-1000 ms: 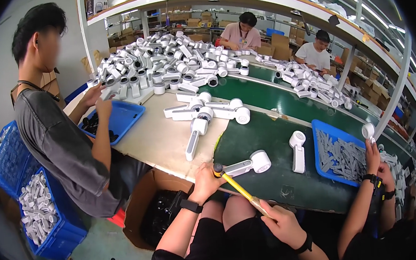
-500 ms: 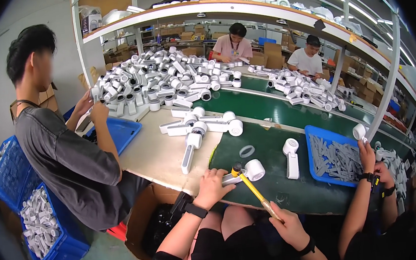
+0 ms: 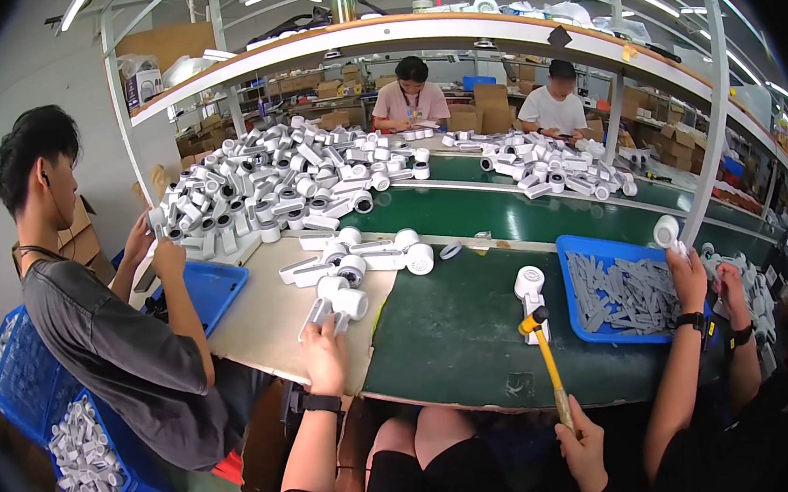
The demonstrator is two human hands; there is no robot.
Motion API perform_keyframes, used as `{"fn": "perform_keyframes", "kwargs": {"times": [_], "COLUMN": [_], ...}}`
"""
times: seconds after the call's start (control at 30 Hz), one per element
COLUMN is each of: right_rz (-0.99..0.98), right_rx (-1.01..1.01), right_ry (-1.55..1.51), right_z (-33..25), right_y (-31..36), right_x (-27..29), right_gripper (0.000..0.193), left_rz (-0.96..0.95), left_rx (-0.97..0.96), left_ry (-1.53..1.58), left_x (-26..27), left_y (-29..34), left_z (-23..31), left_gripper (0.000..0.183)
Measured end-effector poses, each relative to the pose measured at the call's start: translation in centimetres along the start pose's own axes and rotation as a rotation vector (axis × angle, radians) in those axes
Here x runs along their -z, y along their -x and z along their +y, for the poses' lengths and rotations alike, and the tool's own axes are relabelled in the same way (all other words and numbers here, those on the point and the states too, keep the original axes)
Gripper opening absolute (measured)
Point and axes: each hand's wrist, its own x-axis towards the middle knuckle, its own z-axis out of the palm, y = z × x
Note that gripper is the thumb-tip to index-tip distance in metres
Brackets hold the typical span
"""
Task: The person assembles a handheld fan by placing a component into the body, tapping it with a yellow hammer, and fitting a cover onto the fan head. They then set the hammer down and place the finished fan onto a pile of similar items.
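- Left hand point(image 3: 323, 350) grasping white housing point(image 3: 334, 306), left of green mat point(image 3: 458, 334).
- Right hand point(image 3: 579, 436) clenched on mallet point(image 3: 544, 355); likely next: housing onto mat.

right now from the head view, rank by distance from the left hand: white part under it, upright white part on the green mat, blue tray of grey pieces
1. white part, touching the left hand
2. upright white part, to the right on the green mat
3. blue tray, farther right

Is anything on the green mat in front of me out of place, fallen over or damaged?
Nothing stands out. One white part stands on the green mat by the head of the hammer that the right hand holds. The left hand rests on another white part on the table. No damage shows.
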Motion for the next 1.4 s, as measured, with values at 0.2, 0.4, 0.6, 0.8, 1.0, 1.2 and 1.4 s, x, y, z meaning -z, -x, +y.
{"fn": "perform_keyframes", "kwargs": {"times": [0.2, 0.4, 0.6, 0.8, 1.0, 1.2, 1.4], "right_rz": [0.015, 0.005, -0.038, -0.122, -0.401, -0.512, -0.187], "right_rx": [-0.058, 0.025, -0.033, 0.269, 0.270, 0.453, 0.552], "right_ry": [-0.043, -0.009, -0.029, 0.579, 0.709, 0.479, 0.537], "right_z": [0.8, 1.8, 0.6, -2.4, -4.1, -6.6, 0.6], "right_y": [0.3, 0.0, -3.5, -11.0, -13.2, -22.4, -35.1], "right_x": [0.8, 0.5, -0.9, -5.0, -6.9, -12.2, -19.0], "right_gripper": [0.059, 0.053, 0.056, 0.051, 0.052, 0.043, 0.044], "left_rz": [-0.021, -0.070, -0.096, -0.117, -0.212, -0.342, -0.374], "left_rx": [0.029, 0.133, 0.079, 0.082, 0.257, 0.684, 0.665], "left_ry": [-0.012, -0.054, -0.111, -0.149, 0.300, 1.441, 1.592], "left_x": [-0.5, 0.2, -0.1, -0.7, 0.9, 0.7, -0.3], "left_y": [-0.4, -0.6, -0.6, -0.8, -0.6, 0.9, 1.4], "left_z": [-1.0, -0.7, -1.2, -2.0, -0.5, -0.1, 0.2], "left_gripper": [0.043, 0.039, 0.042, 0.042, 0.035, 0.030, 0.028]}}
